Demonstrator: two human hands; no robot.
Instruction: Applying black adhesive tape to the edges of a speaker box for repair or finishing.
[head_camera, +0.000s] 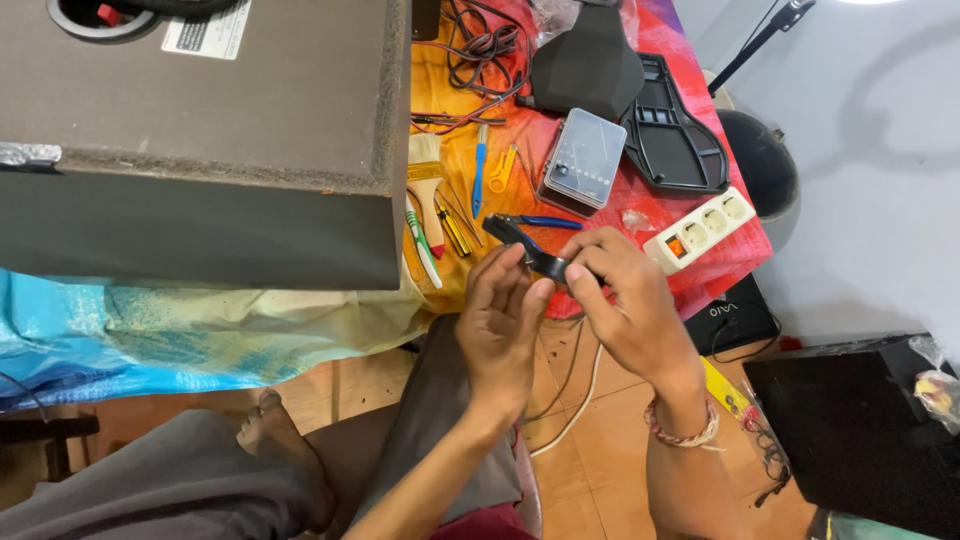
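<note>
Both my hands meet over the near edge of a low table (720, 262) with a red and orange cloth. My left hand (503, 325) pinches one end of a strip of black tape (535, 254), pulled out toward the table. My right hand (628, 300) grips the other end, where a small black roll seems to sit under the fingers, mostly hidden. A woven bracelet (683, 430) circles my right wrist.
A large brown speaker box (200, 140) fills the upper left. On the table lie a brush (427, 185), screwdrivers, blue-handled pliers (540, 221), a clear parts case (584, 160), black plastic covers (675, 140), cables and a white power strip (700, 228). Another black box (860, 430) stands lower right.
</note>
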